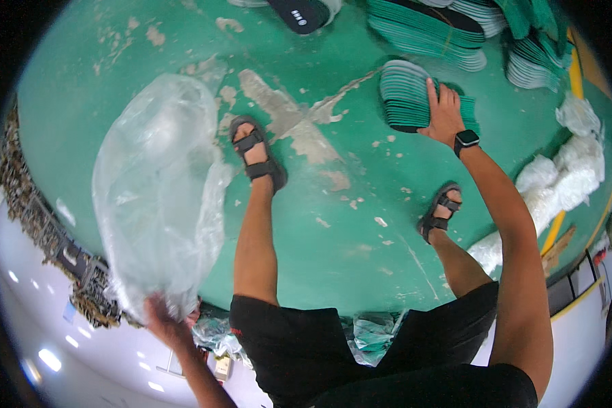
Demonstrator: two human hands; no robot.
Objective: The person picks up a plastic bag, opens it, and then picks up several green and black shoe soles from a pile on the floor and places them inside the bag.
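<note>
Green painted floor (347, 224), worn through in pale patches and flakes, bent by the lens toward the rim. Yellow line (576, 71) along the far right edge; white wadded packing (564, 183) heaped beside it. More stacks of green insoles (428, 30) fanned along the top edge, cut off by the frame, with one dark sole (299, 12) half out of view. Dark speckled heap (20, 197) at the left rim, too blurred to identify. Bright ceiling lights and pale surfaces at lower left, distorted. Two feet in dark strapped sandals planted wide on the floor; black shorts filling the bottom. Right hand (444, 112) down flat on a small stack of green insoles (404, 95), fingers spread over the top and gripping its right side; wristwatch (466, 139) on that wrist. Stack lying on the floor at upper right, long axis running roughly away from the feet, rounded end pointing up-frame; lower end hidden under the hand. Left hand (166, 319) clenched on the gathered mouth of a large clear plastic bag (160, 190), bag stretching up-frame over the floor at left, contents not discernible through the film.
</note>
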